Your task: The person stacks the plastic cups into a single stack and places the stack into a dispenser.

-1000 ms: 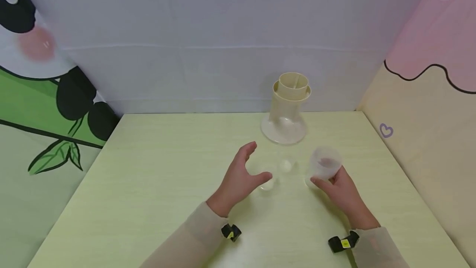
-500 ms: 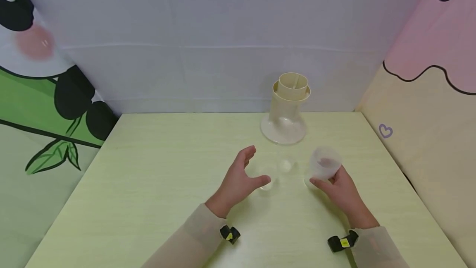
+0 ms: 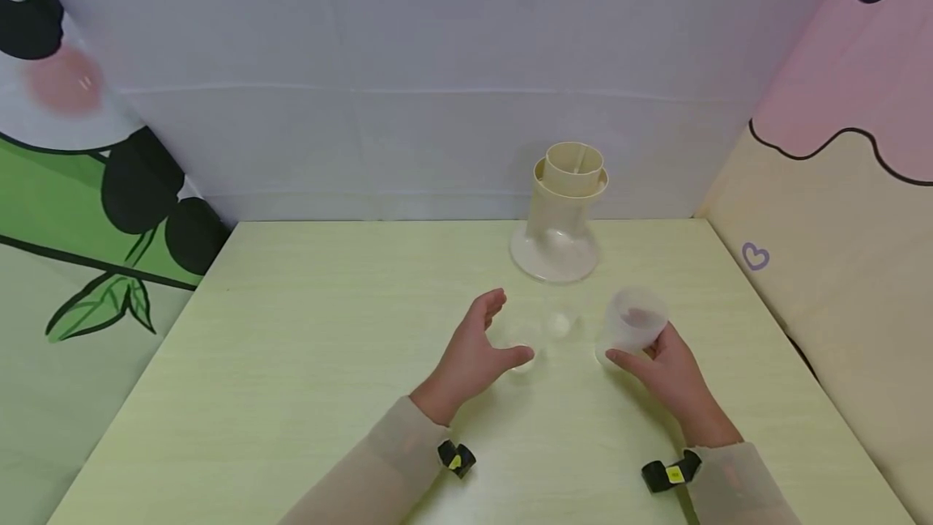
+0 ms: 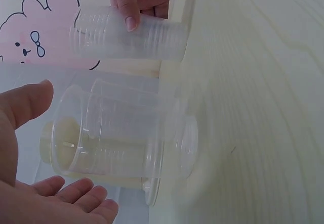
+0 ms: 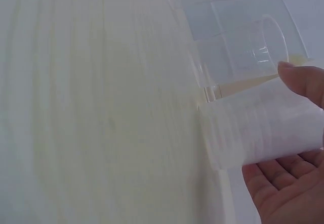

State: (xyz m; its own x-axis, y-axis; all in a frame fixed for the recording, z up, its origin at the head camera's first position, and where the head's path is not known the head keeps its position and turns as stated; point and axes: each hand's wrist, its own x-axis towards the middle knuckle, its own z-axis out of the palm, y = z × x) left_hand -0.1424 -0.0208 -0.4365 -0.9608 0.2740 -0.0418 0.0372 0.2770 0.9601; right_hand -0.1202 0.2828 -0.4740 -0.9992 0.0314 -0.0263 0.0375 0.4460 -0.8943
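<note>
My left hand [image 3: 470, 359] is spread, thumb apart from the fingers, beside a clear plastic cup [image 4: 126, 153] standing on the table. The left wrist view shows the cup's mouth between thumb and fingers; whether they touch it I cannot tell. Another clear cup [image 3: 560, 322] stands just beyond, faint against the tabletop. My right hand [image 3: 674, 379] grips a stack of nested plastic cups [image 3: 632, 321], thumb on one side and fingers on the other. In the right wrist view that stack [image 5: 258, 125] looks cloudy white and upright, its base at or near the table.
A cream cylindrical holder [image 3: 564, 213] with a smaller tube inside and a wide round translucent base stands at the back, near the grey cloth wall [image 3: 408, 144]. A printed cloth wall [image 3: 816, 249] flanks the pale wooden table [image 3: 291, 330] on the right.
My left hand has lowered slightly, its fingers a little nearer to me. My right hand and the cup stack keep almost the same position.
</note>
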